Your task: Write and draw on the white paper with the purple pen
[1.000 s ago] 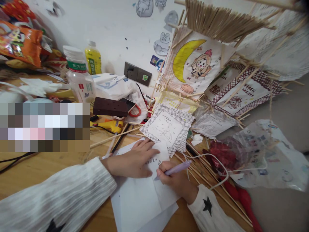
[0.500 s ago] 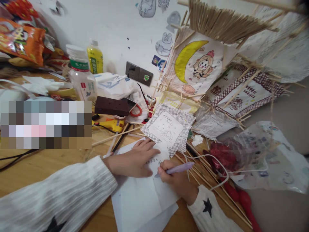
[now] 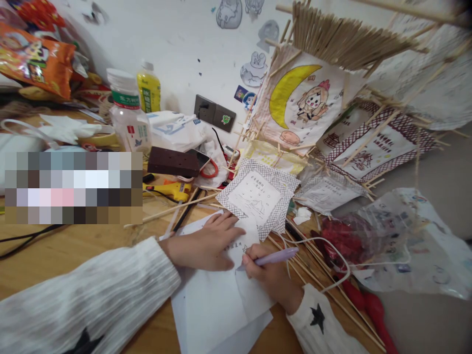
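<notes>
The right hand point(image 3: 271, 278) is gripping a purple pen point(image 3: 275, 256) with its tip on the white paper point(image 3: 217, 305) lying near on the wooden table point(image 3: 73, 250), while the left hand point(image 3: 201, 246) is pressing flat, fingers spread, on the paper's far left part.

On the table point(image 3: 73, 250), a bottle point(image 3: 129, 118) stands left of the sheet point(image 3: 214, 305); skewers point(image 3: 317, 275) lie right of it.

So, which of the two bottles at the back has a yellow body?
The smaller bottle by the wall; its body is yellow with a white cap. The bigger clear bottle in front has a green band.
</notes>
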{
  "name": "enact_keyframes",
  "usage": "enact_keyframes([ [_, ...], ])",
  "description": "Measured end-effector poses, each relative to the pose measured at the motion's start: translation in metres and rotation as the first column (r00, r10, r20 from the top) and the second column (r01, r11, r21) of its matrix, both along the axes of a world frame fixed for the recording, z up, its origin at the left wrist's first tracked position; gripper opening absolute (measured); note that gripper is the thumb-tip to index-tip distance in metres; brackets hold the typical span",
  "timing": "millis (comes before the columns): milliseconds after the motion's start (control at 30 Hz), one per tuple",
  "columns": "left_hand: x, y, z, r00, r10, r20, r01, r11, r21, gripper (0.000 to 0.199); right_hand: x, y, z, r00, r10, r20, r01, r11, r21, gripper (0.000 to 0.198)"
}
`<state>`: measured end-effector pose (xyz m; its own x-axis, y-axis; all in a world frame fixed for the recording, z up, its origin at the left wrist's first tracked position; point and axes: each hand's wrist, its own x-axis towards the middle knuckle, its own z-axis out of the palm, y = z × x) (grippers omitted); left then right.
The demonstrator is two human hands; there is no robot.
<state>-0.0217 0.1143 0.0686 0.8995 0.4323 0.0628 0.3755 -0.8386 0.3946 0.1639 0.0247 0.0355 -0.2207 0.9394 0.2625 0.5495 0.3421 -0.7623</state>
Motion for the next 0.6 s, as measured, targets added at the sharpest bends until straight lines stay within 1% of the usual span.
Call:
enact_keyframes([
  [167,0.0009,-0.0008,0.0004,1.0,-0.002,0.017,0.001,1.0,0.019,0.063,0.0004,-0.0001,-0.0007,0.997,-0.026,0.071,0.025,1.0,0.005,0.03],
  [233,0.0011,-0.0009,0.0001,1.0,0.003,0.019,-0.004,1.0,0.026,0.063,0.0002,0.0007,-0.0009,0.997,-0.044,0.06,0.044,0.999,0.007,0.03],
  [333,0.001,-0.0012,-0.0003,1.0,0.005,0.018,-0.006,1.0,0.023,0.063,0.0002,0.0015,-0.001,0.999,-0.033,0.026,0.033,0.999,0.002,0.031],
  [467,0.0003,-0.0015,-0.0007,1.0,0.004,0.002,-0.004,1.0,0.008,0.063,0.001,0.0014,-0.002,0.996,-0.032,0.078,0.031,1.0,0.004,0.031],
  [600,-0.0003,-0.0014,-0.0007,1.0,0.002,-0.015,-0.002,1.0,-0.005,0.064,0.0015,0.0012,-0.0038,0.997,-0.053,0.049,0.053,0.999,0.009,0.032],
])
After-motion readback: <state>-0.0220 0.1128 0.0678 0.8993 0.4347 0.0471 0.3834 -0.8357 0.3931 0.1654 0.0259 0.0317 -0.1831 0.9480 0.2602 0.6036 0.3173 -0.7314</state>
